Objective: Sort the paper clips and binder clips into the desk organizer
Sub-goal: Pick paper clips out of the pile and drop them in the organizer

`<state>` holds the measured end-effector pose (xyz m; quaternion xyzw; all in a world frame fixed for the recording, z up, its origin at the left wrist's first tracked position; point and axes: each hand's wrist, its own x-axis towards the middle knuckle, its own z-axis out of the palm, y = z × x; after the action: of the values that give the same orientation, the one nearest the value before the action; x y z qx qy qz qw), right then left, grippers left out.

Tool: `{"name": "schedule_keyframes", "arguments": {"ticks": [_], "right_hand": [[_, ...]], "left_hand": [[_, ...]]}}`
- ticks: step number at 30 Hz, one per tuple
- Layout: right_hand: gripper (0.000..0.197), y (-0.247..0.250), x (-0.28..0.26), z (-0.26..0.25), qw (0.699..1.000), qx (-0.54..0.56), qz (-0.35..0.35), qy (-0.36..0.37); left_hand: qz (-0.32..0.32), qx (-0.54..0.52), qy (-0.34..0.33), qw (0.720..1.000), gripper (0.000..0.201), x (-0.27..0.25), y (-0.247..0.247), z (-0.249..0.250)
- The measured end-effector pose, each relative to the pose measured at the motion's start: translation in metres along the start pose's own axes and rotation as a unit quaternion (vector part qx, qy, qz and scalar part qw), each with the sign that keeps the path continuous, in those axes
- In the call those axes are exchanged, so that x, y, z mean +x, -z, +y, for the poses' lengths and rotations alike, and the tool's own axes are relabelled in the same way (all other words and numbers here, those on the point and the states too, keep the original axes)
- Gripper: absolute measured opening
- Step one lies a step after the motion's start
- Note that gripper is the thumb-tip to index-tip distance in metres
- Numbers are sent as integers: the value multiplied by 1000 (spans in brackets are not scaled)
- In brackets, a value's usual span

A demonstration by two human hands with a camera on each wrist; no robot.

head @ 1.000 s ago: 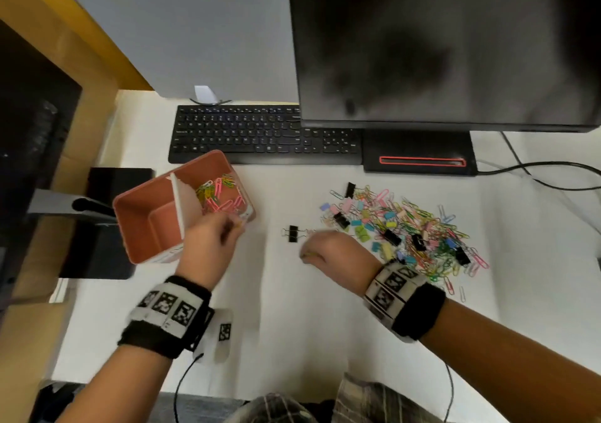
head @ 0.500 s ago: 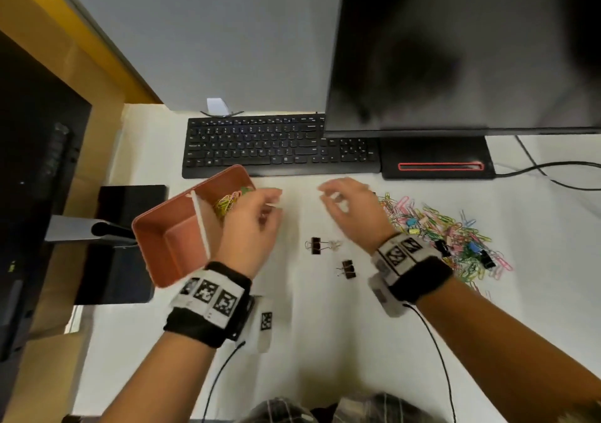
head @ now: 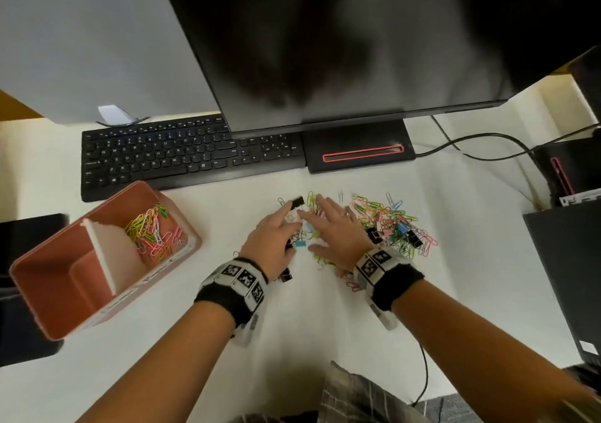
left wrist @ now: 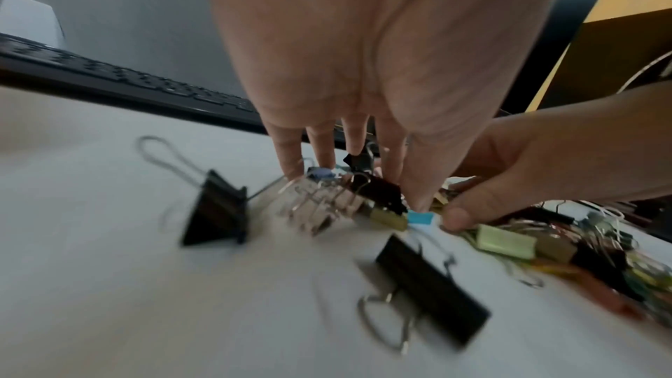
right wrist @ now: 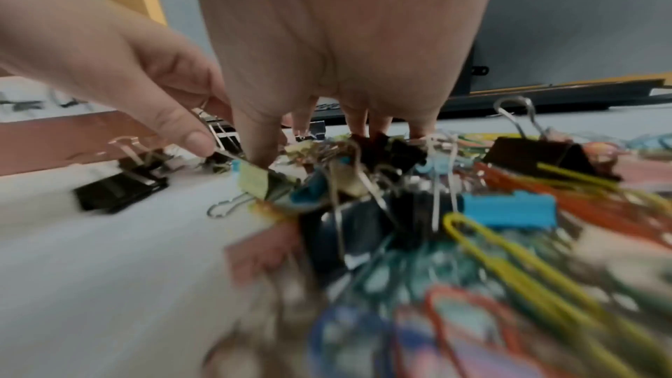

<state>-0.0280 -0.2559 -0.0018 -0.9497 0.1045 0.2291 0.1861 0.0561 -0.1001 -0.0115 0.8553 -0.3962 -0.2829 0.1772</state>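
Both hands sit palm-down on the mixed pile of clips [head: 387,224] in front of the monitor base [head: 359,149]. Left hand [head: 271,243]: fingers extended and spread over the pile's left edge, index tip touching a black binder clip [head: 297,202]; nothing gripped. Right hand [head: 338,227]: fingers straight and splayed, pressing flat on the clips; nothing gripped.

Desk organizer [head: 97,256] lies well left of the hands, near the keyboard [head: 182,156]. It is a pink, smooth-walled rectangular box with a white divider. The far compartment holds thin wire paper clips [head: 151,230] in yellow, pink, green and white; the near compartment shows only a lower inner pocket.

The pile consists of looped coloured wire paper clips tangled with folded-metal binder clips in black, blue, pink and pale green, with silver wire handles. Two black binder clips [left wrist: 214,211] lie apart on the white desk [head: 195,341], near the left wrist.
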Motion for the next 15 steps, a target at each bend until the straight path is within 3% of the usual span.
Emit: {"name": "schedule_keyframes", "arguments": {"ticks": [4, 6, 9, 11, 15], "right_hand": [[80, -7, -20, 3, 996, 80, -13, 25], [72, 1, -23, 4, 989, 142, 38, 14], [57, 18, -11, 11, 982, 149, 116, 2], [57, 28, 2, 15, 987, 124, 98, 13], [61, 40, 28, 9, 996, 82, -6, 36]], "left_hand": [[6, -44, 5, 999, 35, -29, -9, -18], [40, -98, 26, 994, 27, -40, -6, -19], [112, -125, 80, 983, 29, -41, 3, -14], [140, -115, 103, 978, 37, -31, 10, -11], [150, -92, 119, 977, 43, 1, 25, -5]]}}
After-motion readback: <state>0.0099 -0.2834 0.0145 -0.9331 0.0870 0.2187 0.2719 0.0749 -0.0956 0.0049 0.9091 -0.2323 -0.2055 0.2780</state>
